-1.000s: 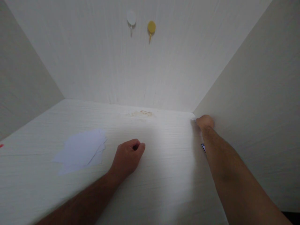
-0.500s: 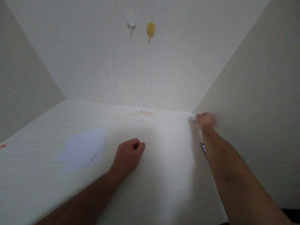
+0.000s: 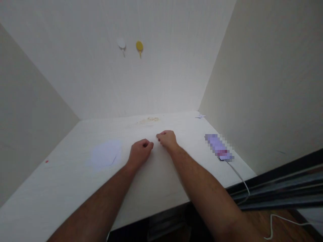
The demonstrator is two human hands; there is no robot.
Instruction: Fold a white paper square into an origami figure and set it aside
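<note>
My left hand rests on the white tabletop as a loose fist, a dark gap showing between its curled fingers and thumb. Just to its right, my right hand has its fingers drawn together in a pinch. Nothing sticks out of either hand, and the two are apart by a small gap. Left of my left hand lies a stack of white paper sheets. A small folded piece of white paper sits in the far right corner of the table.
A phone with a pixelated screen lies on the right, a white cable running from it over the table edge. Walls enclose the left, back and right. White and yellow hooks are on the back wall.
My right hand has come from the far right corner to beside my left hand, leaving the small folded paper there. The view has shifted, now showing the phone and front edge.
</note>
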